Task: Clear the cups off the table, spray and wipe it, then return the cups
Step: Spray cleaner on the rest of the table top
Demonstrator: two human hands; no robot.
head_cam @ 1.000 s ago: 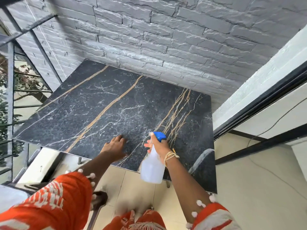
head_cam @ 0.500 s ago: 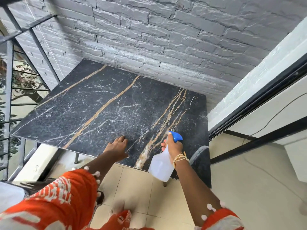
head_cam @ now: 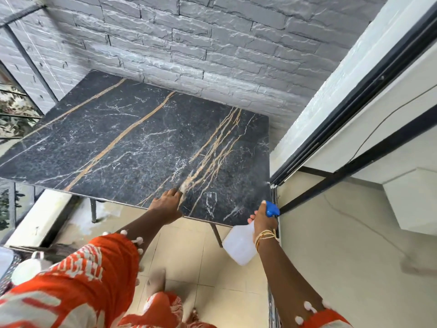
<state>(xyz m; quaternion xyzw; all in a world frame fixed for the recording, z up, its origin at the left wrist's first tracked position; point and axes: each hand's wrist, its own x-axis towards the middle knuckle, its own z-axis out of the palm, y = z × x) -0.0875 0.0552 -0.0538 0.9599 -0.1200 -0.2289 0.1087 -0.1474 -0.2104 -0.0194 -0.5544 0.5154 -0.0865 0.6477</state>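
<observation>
Holding the spray bottle (head_cam: 241, 245) just off the table's (head_cam: 132, 147) near right corner, the right hand (head_cam: 262, 220) grips its neck; the left hand (head_cam: 166, 204) rests flat on the table's near edge.

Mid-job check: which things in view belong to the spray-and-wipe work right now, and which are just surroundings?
Part of the job:
- marble table, no cups on it
- spray bottle, blue nozzle, held in the right hand
- left hand, resting on the table's near edge

Just surroundings:
- grey brick wall
- metal railing
- sliding door frame
- tiled floor
</observation>
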